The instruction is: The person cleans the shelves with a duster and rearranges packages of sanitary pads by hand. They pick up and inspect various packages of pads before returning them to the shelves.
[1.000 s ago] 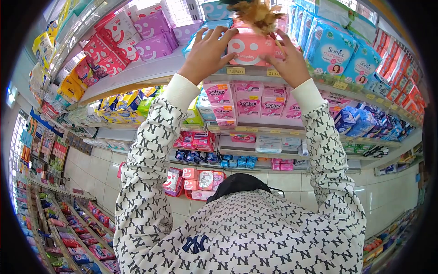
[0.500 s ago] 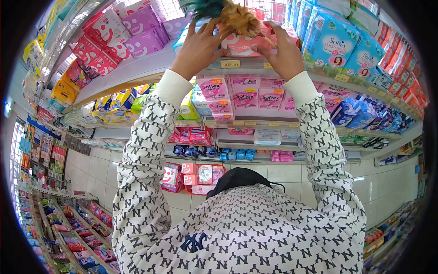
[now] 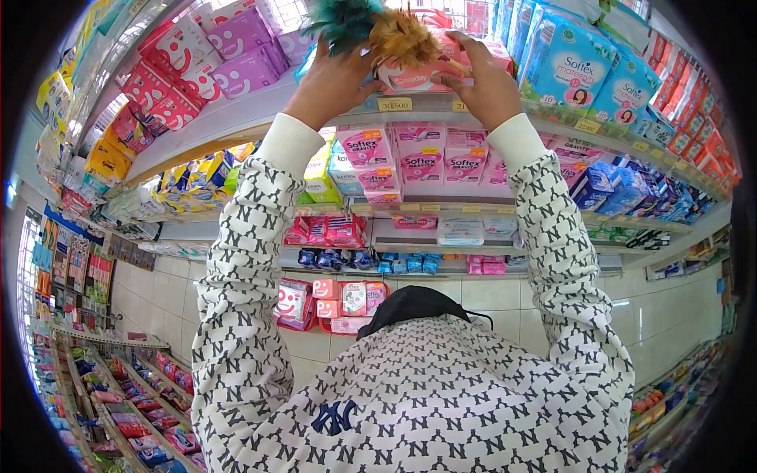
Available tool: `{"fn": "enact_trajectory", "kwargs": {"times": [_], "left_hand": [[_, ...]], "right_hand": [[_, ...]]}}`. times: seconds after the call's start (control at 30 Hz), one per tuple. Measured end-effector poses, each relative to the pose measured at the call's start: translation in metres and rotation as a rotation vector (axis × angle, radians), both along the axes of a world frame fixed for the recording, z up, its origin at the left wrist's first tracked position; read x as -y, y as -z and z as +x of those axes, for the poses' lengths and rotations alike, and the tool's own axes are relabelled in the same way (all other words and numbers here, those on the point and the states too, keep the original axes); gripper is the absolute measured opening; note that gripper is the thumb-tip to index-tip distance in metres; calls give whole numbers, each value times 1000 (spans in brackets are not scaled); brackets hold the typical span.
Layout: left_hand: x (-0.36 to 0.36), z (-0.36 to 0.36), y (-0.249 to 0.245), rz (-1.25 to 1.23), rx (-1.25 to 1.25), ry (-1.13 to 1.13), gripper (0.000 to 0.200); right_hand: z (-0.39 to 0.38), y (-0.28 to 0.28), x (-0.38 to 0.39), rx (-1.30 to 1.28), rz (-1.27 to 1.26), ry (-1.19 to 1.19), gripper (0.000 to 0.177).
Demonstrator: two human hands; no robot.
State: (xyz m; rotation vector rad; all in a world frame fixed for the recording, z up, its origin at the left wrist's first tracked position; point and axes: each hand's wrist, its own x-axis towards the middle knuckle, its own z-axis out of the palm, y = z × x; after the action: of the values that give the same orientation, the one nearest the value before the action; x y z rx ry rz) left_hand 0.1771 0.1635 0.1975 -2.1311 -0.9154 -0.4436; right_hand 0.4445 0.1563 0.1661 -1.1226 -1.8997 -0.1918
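Both my hands are raised to the upper shelf, at either side of a pink pack [image 3: 410,77] lettered "everyday". My left hand [image 3: 330,87] has its thumb and fingers against the pack's left side; feathers hide some fingertips. My right hand [image 3: 486,88] is curled at the pack's right end, with the thin stick of a feather duster [image 3: 406,38] between thumb and fingers. Green and tan feathers from the duster lie across the pack's top and near my left fingers. A yellow price label [image 3: 395,104] is just below the pack.
Blue Softex packs [image 3: 569,67] stand right of my hands, purple packs [image 3: 246,71] to the left. Pink Softex packs [image 3: 422,165] fill the shelf below. Red baskets [image 3: 337,325] with packs sit on the tiled floor. A shelf edge [image 3: 434,100] runs under my wrists.
The pink pack and both hands have shifted slightly in view. The duster's feathers have swung a little left, showing more green. Both hands keep their places around the pack.
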Motion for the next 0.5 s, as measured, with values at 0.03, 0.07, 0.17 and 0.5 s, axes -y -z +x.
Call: {"fn": "enact_trajectory", "kwargs": {"times": [0.03, 0.07, 0.17, 0.5], "left_hand": [[3, 2, 0, -22, 15, -8, 58], [5, 4, 0, -46, 31, -16, 57], [6, -4, -2, -73, 41, 56, 51], [7, -4, 6, -368, 388, 338, 40]], "right_hand": [[1, 1, -1, 8, 8, -6, 67], [1, 1, -2, 15, 15, -12, 66], [6, 3, -2, 53, -51, -29, 62], [5, -10, 7, -190, -17, -399, 38]]}}
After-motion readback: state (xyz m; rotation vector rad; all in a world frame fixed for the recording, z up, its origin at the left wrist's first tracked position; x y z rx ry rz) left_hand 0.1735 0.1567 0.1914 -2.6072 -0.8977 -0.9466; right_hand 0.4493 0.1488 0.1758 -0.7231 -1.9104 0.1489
